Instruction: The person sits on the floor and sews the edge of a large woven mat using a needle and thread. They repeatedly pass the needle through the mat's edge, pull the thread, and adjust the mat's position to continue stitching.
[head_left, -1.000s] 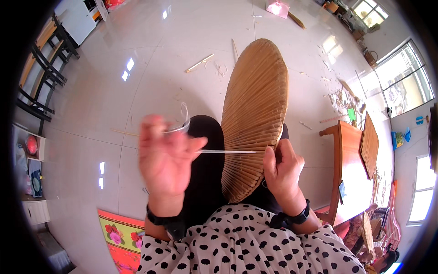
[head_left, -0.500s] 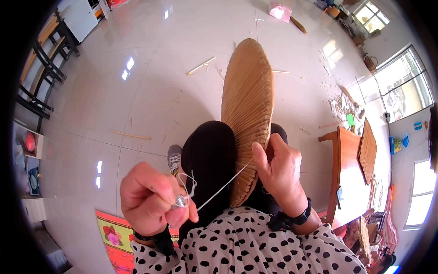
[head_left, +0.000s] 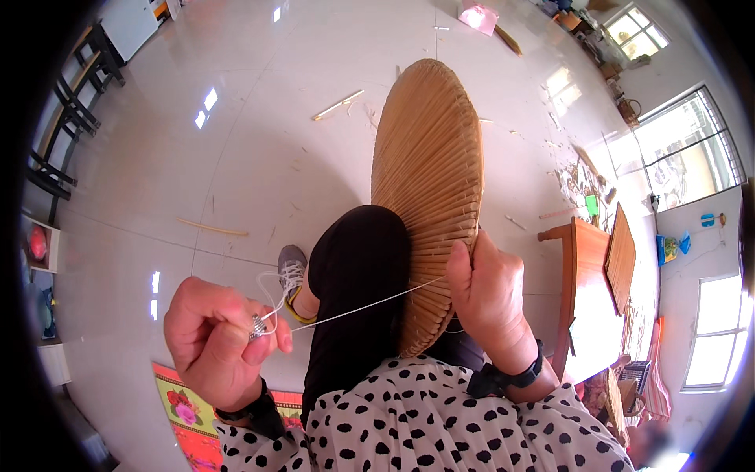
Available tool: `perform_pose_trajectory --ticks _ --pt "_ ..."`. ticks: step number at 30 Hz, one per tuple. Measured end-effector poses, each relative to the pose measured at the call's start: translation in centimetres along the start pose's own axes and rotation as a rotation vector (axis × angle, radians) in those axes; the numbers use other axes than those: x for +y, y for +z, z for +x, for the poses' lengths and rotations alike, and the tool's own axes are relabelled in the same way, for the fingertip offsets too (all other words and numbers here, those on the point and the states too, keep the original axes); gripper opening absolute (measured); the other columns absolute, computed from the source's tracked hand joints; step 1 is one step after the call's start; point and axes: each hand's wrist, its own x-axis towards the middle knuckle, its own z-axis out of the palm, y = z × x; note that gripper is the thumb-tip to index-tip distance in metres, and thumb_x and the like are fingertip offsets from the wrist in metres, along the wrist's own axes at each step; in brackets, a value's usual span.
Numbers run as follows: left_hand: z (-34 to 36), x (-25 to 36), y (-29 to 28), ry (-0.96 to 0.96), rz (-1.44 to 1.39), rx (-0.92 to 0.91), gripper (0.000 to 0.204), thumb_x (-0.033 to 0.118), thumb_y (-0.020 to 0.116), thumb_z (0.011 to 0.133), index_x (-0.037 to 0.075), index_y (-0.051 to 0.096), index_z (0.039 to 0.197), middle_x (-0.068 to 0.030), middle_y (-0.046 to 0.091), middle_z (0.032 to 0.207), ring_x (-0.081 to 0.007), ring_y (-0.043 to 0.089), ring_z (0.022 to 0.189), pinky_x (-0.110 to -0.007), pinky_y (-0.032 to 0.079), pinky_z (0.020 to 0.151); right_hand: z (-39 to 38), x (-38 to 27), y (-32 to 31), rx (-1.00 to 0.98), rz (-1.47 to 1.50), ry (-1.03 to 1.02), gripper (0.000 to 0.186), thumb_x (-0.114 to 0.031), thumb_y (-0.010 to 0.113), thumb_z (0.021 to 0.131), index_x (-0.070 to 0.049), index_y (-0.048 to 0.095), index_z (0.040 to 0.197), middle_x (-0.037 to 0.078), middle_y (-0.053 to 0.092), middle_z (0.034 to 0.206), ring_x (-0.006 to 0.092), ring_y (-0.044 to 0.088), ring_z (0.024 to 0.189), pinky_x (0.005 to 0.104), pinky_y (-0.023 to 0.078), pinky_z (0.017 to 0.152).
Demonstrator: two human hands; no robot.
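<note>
A large round palm-leaf fan (head_left: 429, 149), tan with ribs radiating across it and stitching along its rim, stands on edge over my lap, beside my raised knee. My right hand (head_left: 491, 283) grips its near right rim, thumb on the ribbed face, the other fingers mostly hidden behind it. To the left, my left hand (head_left: 216, 330) is closed in a pinch on white thread (head_left: 358, 307), which runs taut to the fan near my right thumb. A silver thimble ring (head_left: 258, 326) sits at the left fingers, with loose thread looping above. Any needle is too small to make out.
A wooden table (head_left: 578, 275) with a flat brown panel (head_left: 621, 259) stands at the right. Plant scraps and a pale stick (head_left: 338, 105) lie on the tiled floor. A floral mat (head_left: 185, 409) is at lower left, dark benches (head_left: 71, 102) at far left.
My left hand has moved left, drawing out a longer stretch of thread. The fan has turned to show more of its ribbed face, while my right hand keeps its grip on the rim.
</note>
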Motion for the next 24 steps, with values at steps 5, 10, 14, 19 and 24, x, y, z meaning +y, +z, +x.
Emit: perform_pose_trajectory --ticks 5,10,14,19,24 --pt "0.9 -0.9 -0.1 0.036 0.047 -0.060 0.010 -0.005 0.033 0.095 0.000 0.041 0.090 -0.0026 0.042 0.056 -0.0082 0.037 0.040 -0.033 0.052 0.051 0.3 0.5 -0.3 0.003 0.034 0.009 0.032 -0.023 0.064 0.090 -0.002 0.046 0.075 0.015 0.052 0.053 0.0383 0.054 0.048 0.0409 0.044 0.044" --pt "0.9 -0.4 0.7 -0.001 -0.004 0.118 0.011 -0.005 0.035 0.092 -0.002 0.045 0.090 -0.0022 0.042 0.059 -0.0095 0.040 0.044 -0.035 0.055 0.058 -0.8 0.3 -1.5 -0.112 0.137 0.049 0.036 -0.030 0.075 0.082 -0.002 0.053 0.085 0.010 0.057 0.056 0.0248 0.060 0.050 0.0352 0.048 0.049" --pt "1.1 -0.6 0.5 0.004 0.033 0.161 0.009 0.000 0.039 0.096 -0.002 0.047 0.094 -0.0017 0.044 0.062 -0.0096 0.042 0.046 -0.035 0.056 0.061 -3.0 1.0 -0.3 -0.138 0.142 0.084 0.046 -0.033 0.079 0.076 -0.002 0.056 0.101 0.008 0.061 0.061 0.0180 0.064 0.055 0.0326 0.051 0.052" --pt "1.4 -0.1 0.9 0.039 0.041 0.079 0.009 0.002 0.041 0.098 -0.001 0.049 0.096 -0.0017 0.046 0.063 -0.0097 0.044 0.047 -0.034 0.056 0.064 -5.0 0.0 1.1 -0.107 0.156 0.125 0.038 -0.023 0.073 0.080 -0.001 0.054 0.104 0.014 0.061 0.060 0.0300 0.064 0.054 0.0388 0.051 0.051" --pt "1.8 0.2 2.5 0.050 0.026 0.051 0.009 0.002 0.042 0.098 -0.001 0.050 0.097 -0.0024 0.049 0.064 -0.0104 0.048 0.049 -0.033 0.057 0.067 -3.2 0.8 1.9 0.048 0.064 0.018 0.022 -0.018 0.064 0.086 0.001 0.056 0.093 0.020 0.059 0.060 0.0414 0.060 0.055 0.0460 0.050 0.052"
